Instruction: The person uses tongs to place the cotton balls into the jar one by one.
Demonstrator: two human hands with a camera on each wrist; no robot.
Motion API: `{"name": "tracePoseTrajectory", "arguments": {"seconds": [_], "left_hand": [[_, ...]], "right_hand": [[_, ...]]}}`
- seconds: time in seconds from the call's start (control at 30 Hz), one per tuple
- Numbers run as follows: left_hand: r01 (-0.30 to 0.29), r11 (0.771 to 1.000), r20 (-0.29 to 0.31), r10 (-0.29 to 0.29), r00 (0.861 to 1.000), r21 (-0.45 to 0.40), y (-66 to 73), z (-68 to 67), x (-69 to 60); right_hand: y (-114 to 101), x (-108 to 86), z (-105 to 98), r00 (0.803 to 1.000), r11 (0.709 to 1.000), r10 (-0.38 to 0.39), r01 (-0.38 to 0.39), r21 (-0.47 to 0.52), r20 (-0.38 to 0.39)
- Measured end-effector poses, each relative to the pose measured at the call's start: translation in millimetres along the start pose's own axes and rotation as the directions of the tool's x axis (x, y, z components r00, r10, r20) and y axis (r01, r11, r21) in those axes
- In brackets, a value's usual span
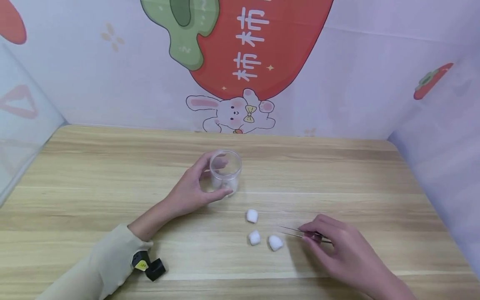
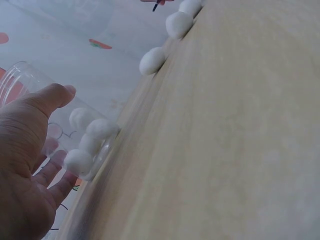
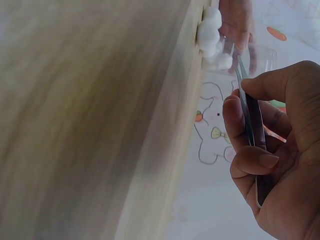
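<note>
My left hand (image 1: 189, 189) holds a clear jar (image 1: 226, 178) upright on the table, thumb on the near side and fingers around the far side. Through its wall, in the left wrist view, several cotton balls (image 2: 101, 128) show at the bottom. Between the thumb and fingers of my right hand (image 1: 346, 246) are metal tweezers (image 3: 255, 120), their tips apart and pointing left with nothing between them. Three loose cotton balls lie between the hands: one nearer the jar (image 1: 252, 216), one below it (image 1: 254, 238), and one closest to the tweezers (image 1: 275, 242).
The wood-grain table (image 1: 112, 179) runs back to a printed cloth (image 1: 348, 83) with a rabbit and a big red fruit. Cloth sides rise at left and right. A small black device (image 1: 155, 269) sits at the left sleeve's cuff.
</note>
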State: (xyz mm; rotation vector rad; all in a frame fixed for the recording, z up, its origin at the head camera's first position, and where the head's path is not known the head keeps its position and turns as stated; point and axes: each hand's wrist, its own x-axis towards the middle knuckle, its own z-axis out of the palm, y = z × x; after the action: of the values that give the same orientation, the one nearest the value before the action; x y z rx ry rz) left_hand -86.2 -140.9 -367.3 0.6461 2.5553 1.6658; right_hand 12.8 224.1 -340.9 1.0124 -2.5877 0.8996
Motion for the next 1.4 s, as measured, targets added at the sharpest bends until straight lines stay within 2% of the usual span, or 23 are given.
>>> {"name": "tracePoseTrajectory", "arguments": {"seconds": [0.17,0.43,1.07,1.4], "left_hand": [[0.004,1.000,-0.003,-0.004,1.000,-0.006,1.2,0.9,-0.3],[0.019,0.999,0.008,-0.019,1.000,-0.032,2.8,0.0,-0.2],[0.017,0.999,0.011,-0.017,1.000,-0.032,2.0,1.5,0.5],[0.017,1.000,0.001,-0.017,1.000,-0.026,2.1,0.1,0.4]], "right_hand": [[1,-10.8,-4,1.000,1.000,0.004,-0.004,-0.017,0.011],[0,-18.2,2,1.000,1.000,-0.008,0.008,0.007,0.025],[-3,-11.1,6,0.989,0.997,0.077,-0.073,-0.039,0.125],[-1,-8.2,10,0.989,0.994,0.071,-0.059,-0.090,0.130]]}}
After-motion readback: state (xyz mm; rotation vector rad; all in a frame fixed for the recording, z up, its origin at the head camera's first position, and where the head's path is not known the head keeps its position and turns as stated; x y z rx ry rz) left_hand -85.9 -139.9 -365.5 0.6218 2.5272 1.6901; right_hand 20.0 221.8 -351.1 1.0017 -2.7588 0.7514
